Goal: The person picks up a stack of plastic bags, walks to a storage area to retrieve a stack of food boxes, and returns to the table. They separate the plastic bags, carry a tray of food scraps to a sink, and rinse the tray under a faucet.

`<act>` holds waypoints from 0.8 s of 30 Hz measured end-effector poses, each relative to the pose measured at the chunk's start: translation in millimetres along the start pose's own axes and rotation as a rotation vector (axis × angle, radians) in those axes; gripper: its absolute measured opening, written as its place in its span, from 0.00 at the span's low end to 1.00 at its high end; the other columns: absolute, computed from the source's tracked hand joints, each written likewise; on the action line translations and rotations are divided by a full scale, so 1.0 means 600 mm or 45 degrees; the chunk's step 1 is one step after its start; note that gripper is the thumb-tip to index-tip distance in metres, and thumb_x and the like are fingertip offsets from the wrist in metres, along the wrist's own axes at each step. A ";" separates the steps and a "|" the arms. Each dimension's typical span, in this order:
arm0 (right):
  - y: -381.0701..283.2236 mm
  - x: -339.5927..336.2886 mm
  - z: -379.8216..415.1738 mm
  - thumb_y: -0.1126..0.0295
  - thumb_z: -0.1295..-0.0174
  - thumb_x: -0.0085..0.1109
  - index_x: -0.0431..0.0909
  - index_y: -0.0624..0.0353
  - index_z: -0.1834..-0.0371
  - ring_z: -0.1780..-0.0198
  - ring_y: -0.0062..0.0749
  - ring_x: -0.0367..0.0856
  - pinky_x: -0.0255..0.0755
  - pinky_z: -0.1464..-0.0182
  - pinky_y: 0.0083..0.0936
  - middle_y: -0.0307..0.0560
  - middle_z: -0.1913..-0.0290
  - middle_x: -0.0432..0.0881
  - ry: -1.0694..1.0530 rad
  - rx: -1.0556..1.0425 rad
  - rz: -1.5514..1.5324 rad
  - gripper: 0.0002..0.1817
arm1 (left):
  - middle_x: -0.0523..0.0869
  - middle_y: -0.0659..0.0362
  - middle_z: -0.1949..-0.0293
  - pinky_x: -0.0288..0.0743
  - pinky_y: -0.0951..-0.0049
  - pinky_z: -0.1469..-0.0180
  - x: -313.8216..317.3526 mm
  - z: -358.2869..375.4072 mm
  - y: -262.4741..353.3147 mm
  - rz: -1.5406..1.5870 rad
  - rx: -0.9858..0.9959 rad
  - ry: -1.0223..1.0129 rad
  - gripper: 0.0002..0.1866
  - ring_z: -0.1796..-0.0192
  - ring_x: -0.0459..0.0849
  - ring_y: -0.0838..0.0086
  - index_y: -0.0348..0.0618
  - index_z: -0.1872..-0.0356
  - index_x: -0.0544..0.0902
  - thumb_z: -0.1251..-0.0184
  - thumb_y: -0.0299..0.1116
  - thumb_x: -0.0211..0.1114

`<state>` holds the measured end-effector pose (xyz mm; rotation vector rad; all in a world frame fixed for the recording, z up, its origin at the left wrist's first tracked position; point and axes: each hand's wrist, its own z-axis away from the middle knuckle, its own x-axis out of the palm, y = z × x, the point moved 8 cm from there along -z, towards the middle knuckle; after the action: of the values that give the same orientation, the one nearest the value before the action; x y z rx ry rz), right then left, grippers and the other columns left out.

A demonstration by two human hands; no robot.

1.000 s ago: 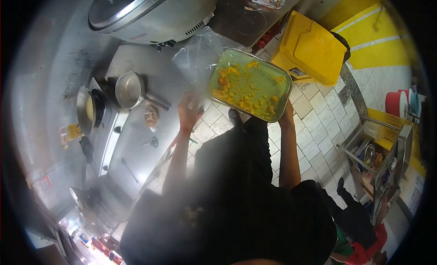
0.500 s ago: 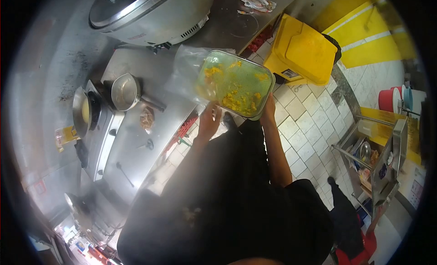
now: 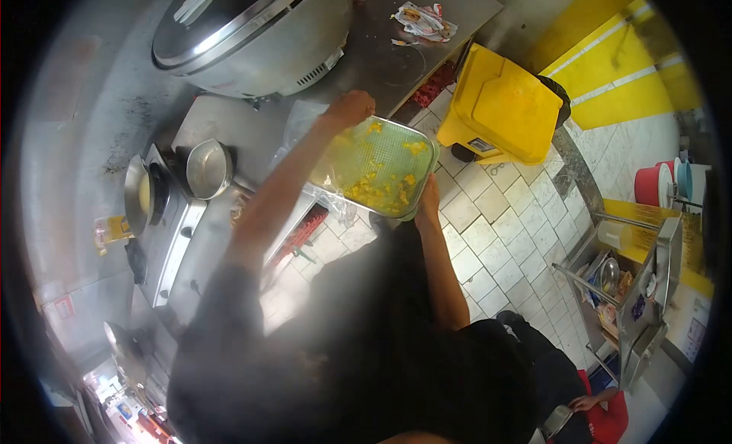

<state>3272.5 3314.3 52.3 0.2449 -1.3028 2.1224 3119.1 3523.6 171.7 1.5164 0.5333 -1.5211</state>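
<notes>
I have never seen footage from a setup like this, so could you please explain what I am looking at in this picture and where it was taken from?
There is no machine here: a person wears one camera on the head, looking down over a dark shirt at two bare hands. The wide lens bends everything into a circle.

The right hand grips the near edge of a rectangular metal tray holding scattered yellow food pieces. The left hand reaches over the tray's far edge, closed into a fist; what it grips, if anything, I cannot tell. A clear plastic bag lies beside the tray.

On the steel counter stand a large lidded cooker and a small empty pan. A yellow bin sits on the tiled floor.
</notes>
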 end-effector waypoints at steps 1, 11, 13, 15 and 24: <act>0.005 -0.005 0.002 0.52 0.24 0.32 0.67 0.62 0.39 0.48 0.31 0.79 0.75 0.47 0.29 0.48 0.46 0.77 -0.007 0.023 -0.023 0.26 | 0.84 0.52 0.59 0.75 0.60 0.55 0.003 -0.017 -0.008 -0.002 -0.003 -0.007 0.10 0.57 0.83 0.55 0.45 0.59 0.83 0.35 0.36 0.59; -0.022 0.027 0.003 0.52 0.24 0.33 0.69 0.61 0.44 0.52 0.27 0.77 0.72 0.49 0.24 0.43 0.52 0.77 -0.001 -0.087 0.055 0.24 | 0.81 0.52 0.56 0.71 0.60 0.50 -0.035 0.055 0.182 0.545 0.232 0.421 0.14 0.54 0.79 0.59 0.43 0.57 0.79 0.39 0.39 0.64; -0.029 0.023 -0.003 0.52 0.24 0.33 0.69 0.61 0.44 0.52 0.27 0.77 0.72 0.49 0.24 0.44 0.52 0.77 -0.003 -0.062 0.005 0.24 | 0.80 0.52 0.52 0.68 0.59 0.46 -0.081 0.150 0.204 0.306 0.232 0.793 0.16 0.50 0.78 0.58 0.42 0.55 0.78 0.40 0.41 0.66; -0.042 0.020 -0.014 0.53 0.24 0.33 0.69 0.61 0.44 0.52 0.27 0.76 0.72 0.49 0.25 0.44 0.52 0.77 -0.007 -0.046 -0.045 0.24 | 0.77 0.50 0.46 0.62 0.57 0.40 -0.091 0.229 0.146 -0.008 -0.321 0.850 0.19 0.44 0.74 0.58 0.41 0.56 0.78 0.41 0.43 0.68; -0.327 0.166 -0.029 0.55 0.25 0.36 0.70 0.68 0.57 0.53 0.52 0.78 0.68 0.53 0.41 0.61 0.58 0.79 -0.052 -0.717 1.265 0.23 | 0.85 0.50 0.68 0.74 0.60 0.74 -0.036 0.329 -0.005 0.772 -0.617 1.076 0.13 0.73 0.86 0.55 0.41 0.52 0.75 0.34 0.35 0.61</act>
<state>3314.1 3432.0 234.2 -0.7467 -2.2825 2.3210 3002.7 3370.8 222.1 1.6634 0.7516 -0.2157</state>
